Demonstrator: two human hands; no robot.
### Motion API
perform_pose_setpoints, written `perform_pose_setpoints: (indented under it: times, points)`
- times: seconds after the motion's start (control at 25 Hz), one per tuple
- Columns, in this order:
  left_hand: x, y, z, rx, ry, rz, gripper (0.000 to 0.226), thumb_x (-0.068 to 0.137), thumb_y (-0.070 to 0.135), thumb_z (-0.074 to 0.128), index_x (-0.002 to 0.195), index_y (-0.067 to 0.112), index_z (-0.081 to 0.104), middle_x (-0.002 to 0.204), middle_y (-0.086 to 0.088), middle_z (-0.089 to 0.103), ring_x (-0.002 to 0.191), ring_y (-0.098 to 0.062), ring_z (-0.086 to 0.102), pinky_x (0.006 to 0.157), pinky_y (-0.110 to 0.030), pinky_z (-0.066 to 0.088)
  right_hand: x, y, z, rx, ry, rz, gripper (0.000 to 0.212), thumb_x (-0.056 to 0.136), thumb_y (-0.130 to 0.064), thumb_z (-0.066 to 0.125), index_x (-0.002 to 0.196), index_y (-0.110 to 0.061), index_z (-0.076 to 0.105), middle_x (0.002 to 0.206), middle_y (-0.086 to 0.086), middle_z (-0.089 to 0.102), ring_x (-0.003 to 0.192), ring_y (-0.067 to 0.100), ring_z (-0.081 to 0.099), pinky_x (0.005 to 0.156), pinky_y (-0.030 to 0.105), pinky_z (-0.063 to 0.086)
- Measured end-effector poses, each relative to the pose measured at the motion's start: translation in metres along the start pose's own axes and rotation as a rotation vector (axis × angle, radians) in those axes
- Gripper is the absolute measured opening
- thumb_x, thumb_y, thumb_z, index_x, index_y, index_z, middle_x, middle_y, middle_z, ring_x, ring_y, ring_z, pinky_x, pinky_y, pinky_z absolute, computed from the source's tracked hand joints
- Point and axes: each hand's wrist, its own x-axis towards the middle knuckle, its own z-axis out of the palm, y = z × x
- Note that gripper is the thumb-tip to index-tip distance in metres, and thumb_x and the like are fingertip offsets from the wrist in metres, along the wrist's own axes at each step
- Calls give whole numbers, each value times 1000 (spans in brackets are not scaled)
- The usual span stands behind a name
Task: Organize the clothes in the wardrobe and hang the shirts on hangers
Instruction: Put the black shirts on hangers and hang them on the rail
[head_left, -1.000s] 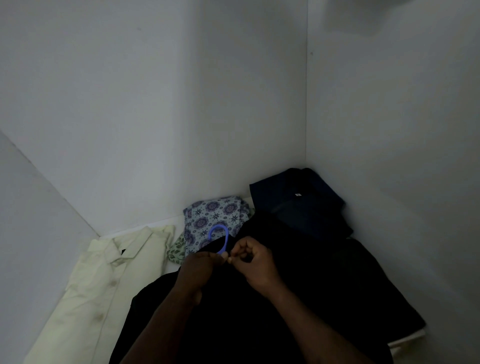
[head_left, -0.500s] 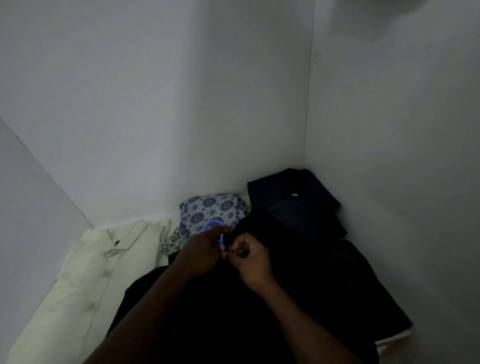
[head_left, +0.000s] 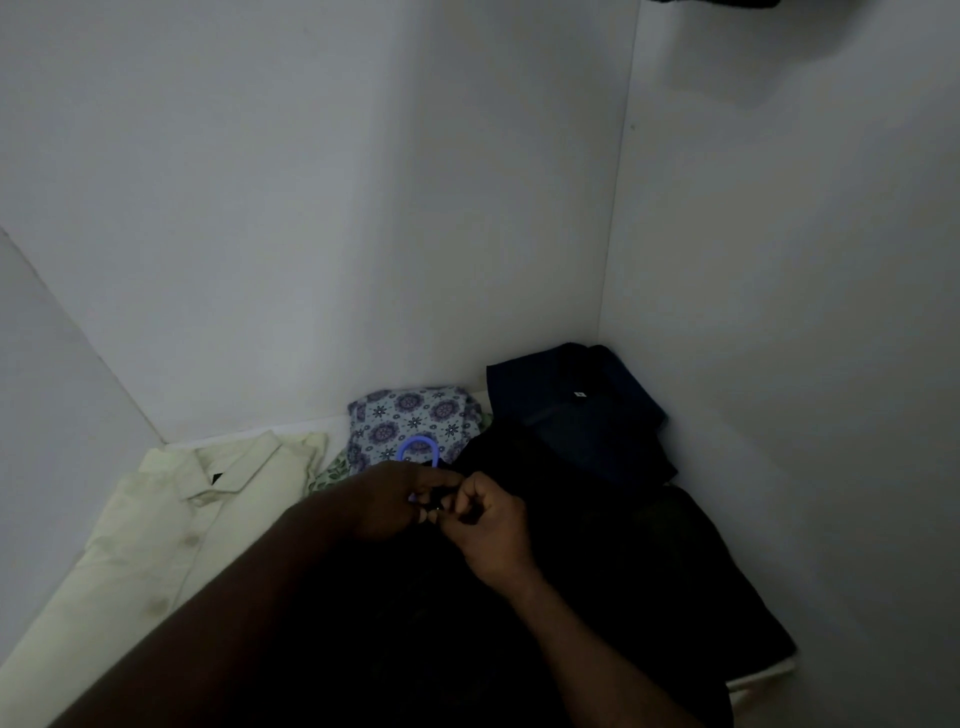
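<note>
Down low, both hands meet at the collar of the black shirt (head_left: 613, 582), which lies spread out under the forearms. The left hand (head_left: 397, 501) has its grip closed around the neck of the blue hanger (head_left: 417, 448), whose hook sticks out just beyond the fingers. The right hand (head_left: 491, 522) pinches the dark collar cloth beside it.

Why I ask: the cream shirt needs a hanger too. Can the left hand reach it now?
Probably yes: the cream shirt lies uncovered beside the left hand, though that hand's grip is on the black shirt.
</note>
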Motion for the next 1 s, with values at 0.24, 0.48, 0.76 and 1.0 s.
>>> perform_pose_setpoints:
  times: [0.24, 0.48, 0.76, 1.0]
  points:
    - [6, -1, 2, 168, 86, 19, 27, 93, 25, 67, 118, 32, 67, 107, 1, 73, 98, -15, 67, 79, -22, 42, -2, 2, 1, -21, 86, -14, 36, 77, -7, 85, 67, -19, 53, 75, 2, 72, 73, 12, 71, 67, 27, 55]
    - [9, 1, 4, 295, 168, 30, 18, 96, 38, 64, 103, 23, 71, 96, -1, 74, 87, -15, 66, 71, -22, 37, -1, 1, 0, 22, 87, 27, 36, 80, -1, 83, 70, -14, 51, 79, 3, 76, 80, 12, 75, 73, 31, 61]
    - [8, -6, 3, 196, 129, 20, 13, 88, 35, 75, 99, 28, 73, 84, 14, 66, 81, -3, 61, 63, -4, 32, 1, 1, -5, 3, -5, 24, 24, 83, -4, 81, 79, -11, 58, 83, 4, 76, 82, 15, 75, 76, 29, 58]
    - [-2, -8, 24, -211, 308, -132, 19, 73, 15, 82, 82, 30, 76, 76, 14, 77, 76, 2, 71, 73, -16, 50, 5, -5, -9, 60, -95, 119, 18, 84, -8, 82, 96, -14, 71, 86, 5, 77, 77, 6, 69, 75, 21, 56]
